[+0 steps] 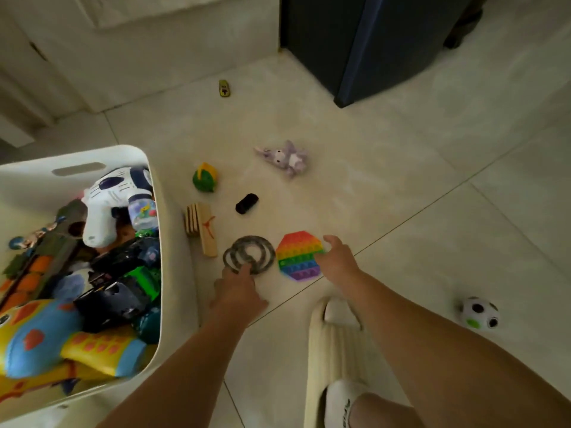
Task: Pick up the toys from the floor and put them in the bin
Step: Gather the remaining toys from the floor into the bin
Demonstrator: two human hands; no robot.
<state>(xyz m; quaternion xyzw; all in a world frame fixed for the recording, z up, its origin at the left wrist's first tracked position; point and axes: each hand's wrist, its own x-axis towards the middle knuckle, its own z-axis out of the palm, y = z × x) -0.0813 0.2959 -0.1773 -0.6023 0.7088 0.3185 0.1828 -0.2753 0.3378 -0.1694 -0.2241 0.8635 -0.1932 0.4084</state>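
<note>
A white bin (173, 230) full of toys stands at the left. On the tiled floor lie a coiled dark snake toy (251, 253), a rainbow pop pad (298, 256), a wooden block toy (202, 227), a small black car (246, 203), a green-yellow toy (204, 178), a purple plush (287, 157), a tiny yellow car (224, 88) and a spotted ball (480, 312). My left hand (239, 288) touches the near edge of the snake coil. My right hand (338, 256) rests on the pop pad's right edge, fingers around it.
A dark cabinet (370, 57) stands at the back right, pale furniture along the back left. A ribbed cream object (327, 350) lies by my knee and a white slipper (341, 403) at the bottom.
</note>
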